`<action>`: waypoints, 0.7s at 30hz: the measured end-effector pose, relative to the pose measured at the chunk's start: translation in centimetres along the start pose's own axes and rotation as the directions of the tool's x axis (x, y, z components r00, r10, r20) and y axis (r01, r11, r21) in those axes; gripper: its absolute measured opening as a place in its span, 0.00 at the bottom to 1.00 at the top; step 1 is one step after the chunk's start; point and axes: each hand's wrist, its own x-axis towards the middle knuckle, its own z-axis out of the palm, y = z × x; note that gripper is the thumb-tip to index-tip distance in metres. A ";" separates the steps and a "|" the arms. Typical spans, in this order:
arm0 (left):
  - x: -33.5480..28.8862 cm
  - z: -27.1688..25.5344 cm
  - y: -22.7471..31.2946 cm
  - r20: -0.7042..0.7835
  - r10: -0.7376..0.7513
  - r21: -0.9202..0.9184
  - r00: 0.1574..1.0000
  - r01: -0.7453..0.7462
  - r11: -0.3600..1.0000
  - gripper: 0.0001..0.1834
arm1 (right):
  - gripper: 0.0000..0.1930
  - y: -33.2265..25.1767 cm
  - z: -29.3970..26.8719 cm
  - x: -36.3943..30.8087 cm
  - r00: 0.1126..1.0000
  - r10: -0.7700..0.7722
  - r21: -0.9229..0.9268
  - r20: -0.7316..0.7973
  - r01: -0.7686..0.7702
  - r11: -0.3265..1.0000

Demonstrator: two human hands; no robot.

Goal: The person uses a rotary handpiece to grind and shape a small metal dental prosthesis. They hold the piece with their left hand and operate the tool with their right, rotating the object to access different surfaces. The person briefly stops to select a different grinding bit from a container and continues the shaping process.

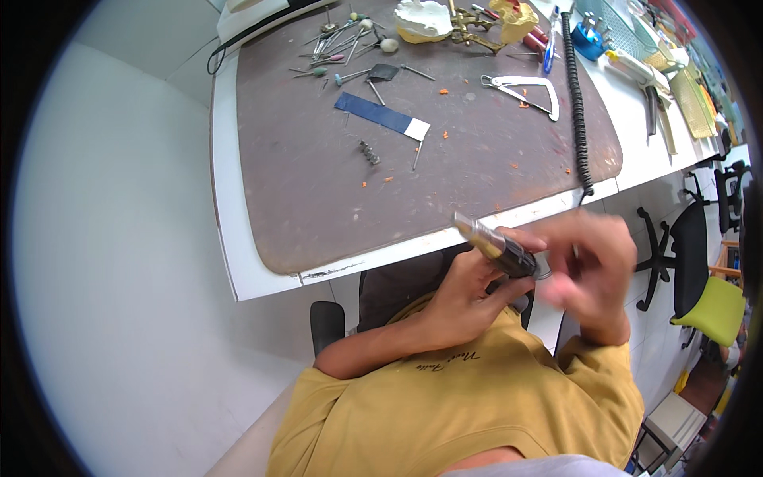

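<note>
My left hand is closed around a dark rotary handpiece, held in front of my chest just off the table's near edge. The handpiece's brass-coloured metal nose points up and left, toward the table. Close to its rear end is my right hand, blurred by motion, its fingers curled together as in a pinch. Something thin and dark seems to show between those fingers, too smeared to name. A black coiled cord runs down the table's right side and passes out of sight behind my right hand.
On the brown mat lie a blue-and-white strip, a threaded bit, a white caliper, several burs and orange crumbs. A plaster dental model stands behind. At right are a blue bur holder and a chair.
</note>
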 end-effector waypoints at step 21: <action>0.5 -4.6 9.2 0.045 0.683 0.998 0.729 0.004 -0.069 0.18 | 0.22 3.7 4.0 0.5 0.848 -0.484 0.966 0.218 -0.117 0.230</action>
